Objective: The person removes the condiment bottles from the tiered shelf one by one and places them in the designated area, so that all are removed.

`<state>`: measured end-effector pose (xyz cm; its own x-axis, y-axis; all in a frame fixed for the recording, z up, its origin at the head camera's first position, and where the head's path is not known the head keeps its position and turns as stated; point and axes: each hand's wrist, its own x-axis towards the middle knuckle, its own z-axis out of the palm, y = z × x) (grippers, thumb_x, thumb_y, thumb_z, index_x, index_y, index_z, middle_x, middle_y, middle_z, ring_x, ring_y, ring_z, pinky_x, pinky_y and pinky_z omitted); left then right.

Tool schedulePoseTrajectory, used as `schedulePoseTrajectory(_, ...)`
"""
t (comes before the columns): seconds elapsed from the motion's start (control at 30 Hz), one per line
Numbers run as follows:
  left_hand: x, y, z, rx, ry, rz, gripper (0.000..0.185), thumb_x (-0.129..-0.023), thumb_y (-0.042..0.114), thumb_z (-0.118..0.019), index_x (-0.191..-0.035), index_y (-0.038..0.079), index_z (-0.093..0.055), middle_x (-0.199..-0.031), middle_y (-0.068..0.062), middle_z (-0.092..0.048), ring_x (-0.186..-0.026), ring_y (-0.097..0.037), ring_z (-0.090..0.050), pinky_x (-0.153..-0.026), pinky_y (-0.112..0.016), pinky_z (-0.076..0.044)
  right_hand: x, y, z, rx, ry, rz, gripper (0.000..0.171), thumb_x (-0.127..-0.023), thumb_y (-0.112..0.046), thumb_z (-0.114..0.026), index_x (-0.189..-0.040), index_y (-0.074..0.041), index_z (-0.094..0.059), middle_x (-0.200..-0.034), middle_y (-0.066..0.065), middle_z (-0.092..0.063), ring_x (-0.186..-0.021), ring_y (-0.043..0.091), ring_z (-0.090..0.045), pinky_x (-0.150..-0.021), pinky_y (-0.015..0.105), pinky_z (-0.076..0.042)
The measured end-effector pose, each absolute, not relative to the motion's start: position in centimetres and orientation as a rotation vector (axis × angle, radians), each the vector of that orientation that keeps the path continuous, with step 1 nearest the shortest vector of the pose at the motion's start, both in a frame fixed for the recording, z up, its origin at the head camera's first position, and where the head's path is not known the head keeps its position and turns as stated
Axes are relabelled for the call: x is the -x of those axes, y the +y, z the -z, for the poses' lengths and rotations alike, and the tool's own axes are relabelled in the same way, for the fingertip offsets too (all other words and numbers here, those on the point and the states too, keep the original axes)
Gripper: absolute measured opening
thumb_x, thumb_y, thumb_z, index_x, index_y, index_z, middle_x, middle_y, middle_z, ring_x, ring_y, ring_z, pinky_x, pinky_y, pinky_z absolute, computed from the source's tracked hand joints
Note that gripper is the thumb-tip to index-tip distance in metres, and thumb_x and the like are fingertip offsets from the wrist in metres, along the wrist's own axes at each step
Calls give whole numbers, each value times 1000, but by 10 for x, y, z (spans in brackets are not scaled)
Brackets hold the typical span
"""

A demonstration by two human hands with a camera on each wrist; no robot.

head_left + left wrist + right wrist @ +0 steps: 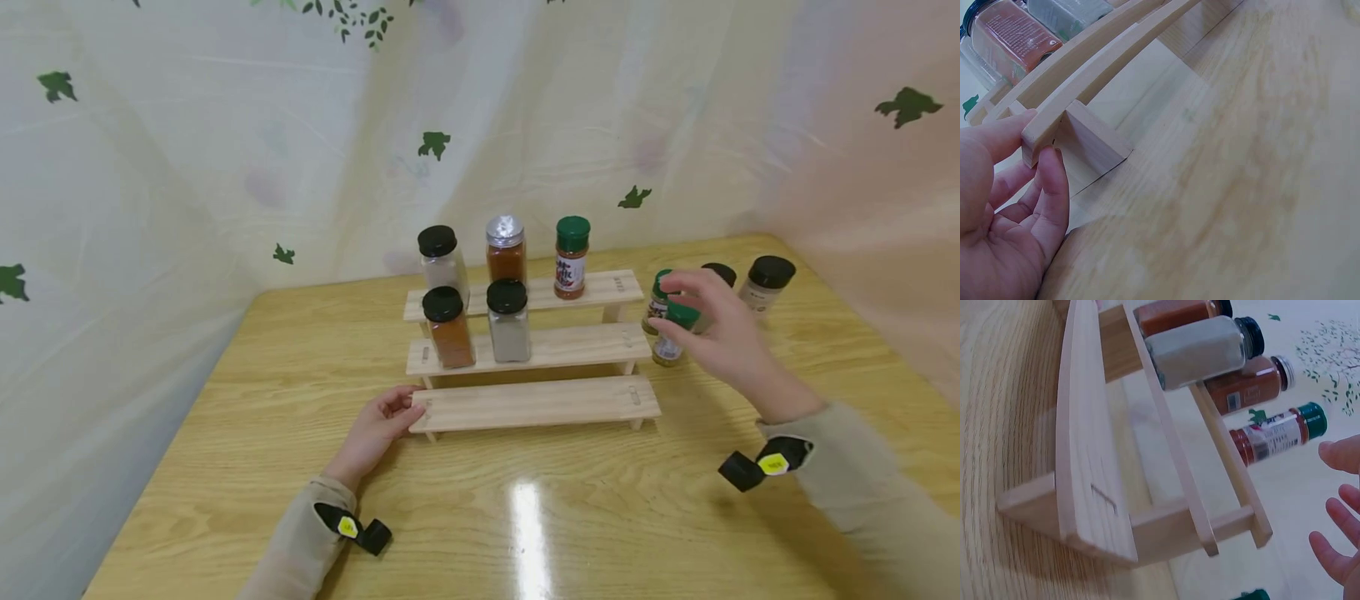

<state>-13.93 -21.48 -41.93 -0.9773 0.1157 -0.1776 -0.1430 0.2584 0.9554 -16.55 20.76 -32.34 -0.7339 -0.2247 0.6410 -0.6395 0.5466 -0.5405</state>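
A three-tier wooden spice rack stands on the table. My left hand pinches the left end of its lowest shelf, the thumb and fingers meeting round the board in the left wrist view. The top tier bears a black-lidded jar, a silver-lidded jar and a green-lidded bottle. On the middle tier stand an orange-brown spice jar and a grey spice jar. My right hand hovers by a green-capped bottle right of the rack, its fingers parted and holding nothing.
Another green-capped bottle and two black-lidded jars, one partly behind the right hand and one farther right, stand on the wooden table. A leaf-patterned curtain hangs behind the table's back edge.
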Motion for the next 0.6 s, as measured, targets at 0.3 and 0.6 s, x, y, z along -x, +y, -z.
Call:
schedulePoseTrajectory(0.3,140,-216,422,28,2308,-1799,39,-93,14,-60,-127,-3,-51,-99,-3,-55,-82,-7,-53,-69,-19,-47,166,178,323,-803,-2249,-1229,47,-74,17,-70,-117,8,-53,-113,16,-53,-107,-7,-46,-91,7,-39)
schedulePoseTrajectory(0.6,140,-216,420,13,2317,-1783,40,-93,15,-60,-127,-3,-51,-98,-3,-54,-82,-7,-52,-69,-19,-46,168,142,324,-915,-2278,-1298,47,-76,12,-71,-118,7,-51,-122,20,-52,-110,17,-53,-96,21,-44)
